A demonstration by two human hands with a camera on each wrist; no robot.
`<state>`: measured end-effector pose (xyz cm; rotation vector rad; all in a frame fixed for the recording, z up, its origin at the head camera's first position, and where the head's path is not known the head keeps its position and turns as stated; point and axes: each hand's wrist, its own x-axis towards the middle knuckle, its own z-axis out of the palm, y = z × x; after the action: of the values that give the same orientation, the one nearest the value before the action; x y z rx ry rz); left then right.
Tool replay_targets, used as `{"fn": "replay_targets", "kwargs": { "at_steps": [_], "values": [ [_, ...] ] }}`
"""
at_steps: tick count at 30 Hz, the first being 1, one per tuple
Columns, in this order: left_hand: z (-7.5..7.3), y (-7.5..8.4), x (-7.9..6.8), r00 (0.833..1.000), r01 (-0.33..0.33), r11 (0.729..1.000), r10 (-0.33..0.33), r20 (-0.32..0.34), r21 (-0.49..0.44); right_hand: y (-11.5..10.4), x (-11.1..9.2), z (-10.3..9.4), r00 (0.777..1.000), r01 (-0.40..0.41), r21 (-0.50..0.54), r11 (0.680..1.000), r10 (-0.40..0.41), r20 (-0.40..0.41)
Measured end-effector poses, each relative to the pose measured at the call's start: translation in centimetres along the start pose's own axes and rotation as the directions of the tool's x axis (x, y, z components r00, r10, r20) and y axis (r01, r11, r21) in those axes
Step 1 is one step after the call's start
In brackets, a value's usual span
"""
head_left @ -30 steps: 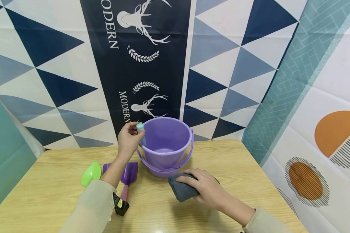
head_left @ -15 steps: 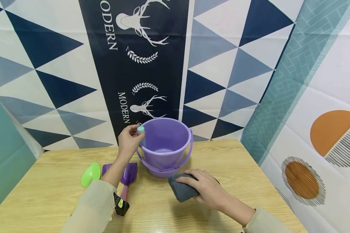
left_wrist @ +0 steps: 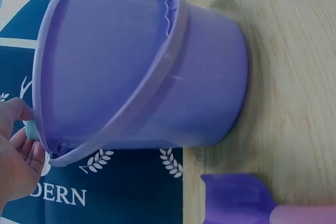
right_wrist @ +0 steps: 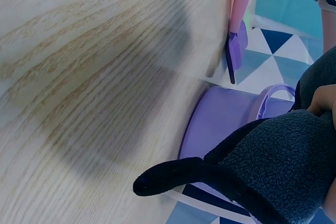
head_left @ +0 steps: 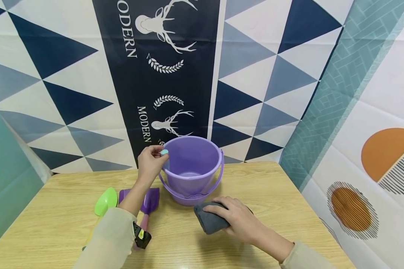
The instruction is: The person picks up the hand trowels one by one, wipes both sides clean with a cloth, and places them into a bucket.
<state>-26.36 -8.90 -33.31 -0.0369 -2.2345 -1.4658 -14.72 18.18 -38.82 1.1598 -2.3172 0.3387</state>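
A purple bucket (head_left: pixel 198 158) stands upright at the table's back, its handle (left_wrist: pixel 157 82) hanging down in front. At the bucket's left rim my left hand (head_left: pixel 149 160) pinches a small cylinder with a pale teal end (head_left: pixel 164 152). The cylinder's lower part reaches down along the inner wall; its kind cannot be told. My right hand (head_left: pixel 239 218) grips a folded dark grey cloth (head_left: pixel 210 218) just in front of the bucket, above the table. In the right wrist view, a loose corner of the cloth (right_wrist: pixel 294 161) sticks out.
Left of the bucket lies a purple toy shovel (head_left: pixel 150 198) with a pink handle, partly behind my left forearm. Farther left is a green toy scoop (head_left: pixel 106 201) with a yellow handle. Patterned cloth walls (head_left: pixel 171 86) rise behind the wooden table (head_left: pixel 266 190).
My left hand has moved slightly down and right, and the teal-ended cylinder sits lower at the bucket's rim. My right hand stays put with the cloth.
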Motion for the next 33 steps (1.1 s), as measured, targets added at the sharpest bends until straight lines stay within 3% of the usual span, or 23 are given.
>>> {"fn": "replay_targets", "kwargs": {
  "at_steps": [5,33],
  "values": [
    [-0.2,0.0,0.0,1.0,-0.016,0.999,0.015,0.002,0.049,0.1,0.0,0.0,1.0,-0.001,0.003,1.0,0.001,0.0],
    [-1.1,-0.5,0.0,0.999,0.003,1.0,-0.002,0.045,-0.014,0.1,0.0,-0.2,1.0,-0.001,-0.008,1.0,0.001,0.0]
  ]
}}
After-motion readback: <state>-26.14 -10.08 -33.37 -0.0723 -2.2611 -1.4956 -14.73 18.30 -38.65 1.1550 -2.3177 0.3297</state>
